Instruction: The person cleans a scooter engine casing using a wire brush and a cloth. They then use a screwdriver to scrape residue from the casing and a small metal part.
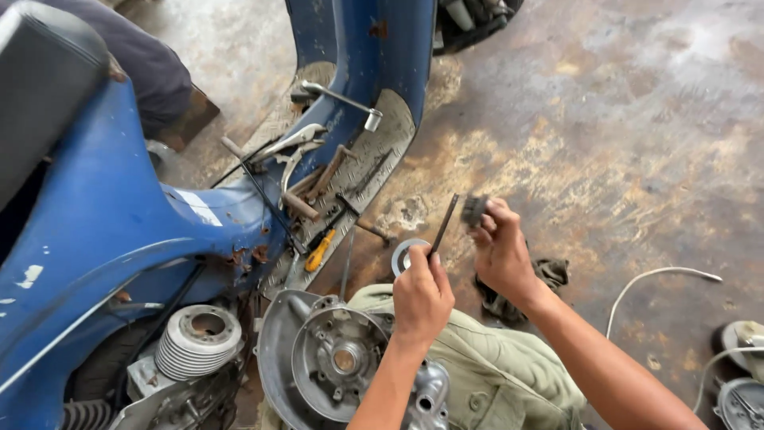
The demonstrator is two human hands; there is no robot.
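My left hand (pixel 422 293) pinches the lower end of a thin dark rod (pixel 444 224), which slants up toward my right hand (pixel 501 251). That grip closes on a small dark part (pixel 474 209) at its fingertips, just beside the rod's tip, above the stained floor (pixel 637 143).

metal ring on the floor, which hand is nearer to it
Left. The left hand, holding a thin dark rod, sits right beside the metal ring. The right hand, holding a small dark part, is farther right.
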